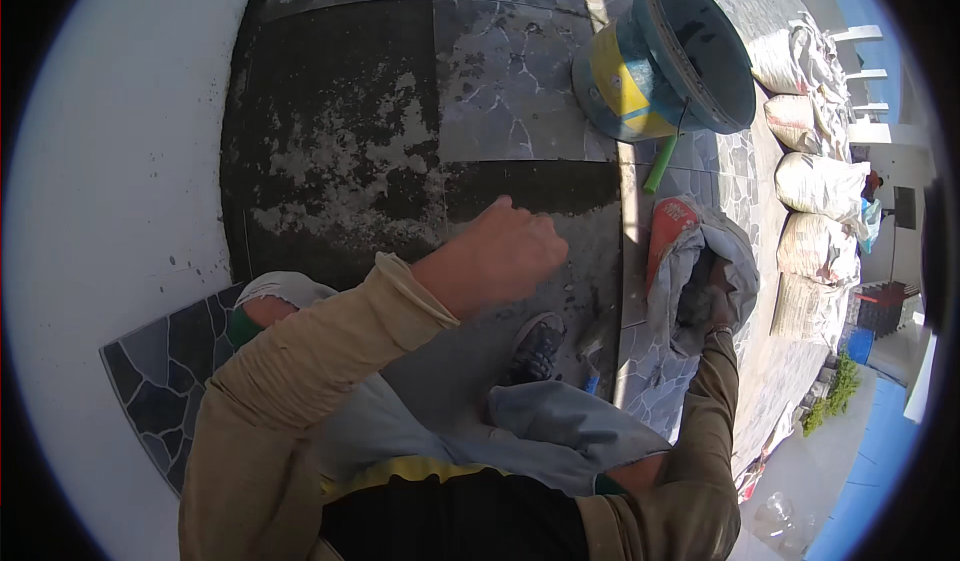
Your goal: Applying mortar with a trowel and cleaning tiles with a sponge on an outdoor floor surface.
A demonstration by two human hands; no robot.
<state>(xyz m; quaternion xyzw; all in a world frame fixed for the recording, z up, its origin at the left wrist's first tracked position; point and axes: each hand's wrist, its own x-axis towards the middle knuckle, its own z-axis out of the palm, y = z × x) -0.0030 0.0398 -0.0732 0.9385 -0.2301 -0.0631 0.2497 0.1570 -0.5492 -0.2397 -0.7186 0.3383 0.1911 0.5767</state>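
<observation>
My left hand (510,248) is closed in a fist, its back toward me, above the grey floor bed (540,186) between the tiles. Anything inside that fist is hidden. Off to the right, my right hand (721,301) reaches down into an open, crumpled sack (738,251) with a red patch on its side. Grey powder (694,306) lies in the sack, and my right fingers are lost from sight in it. Pale powder (345,166) is scattered in patches over the dark, wet-looking bed ahead of my left hand.
A blue-green bucket (625,76) with a yellow patch stands beyond the sack, a green handle (660,165) near its base. Stone-patterned tiles (515,81) lie ahead; a loose one (160,361) leans by the white wall (130,181). A blue-handled tool (592,376) is near my shoe. Filled sacks (815,186) line the right.
</observation>
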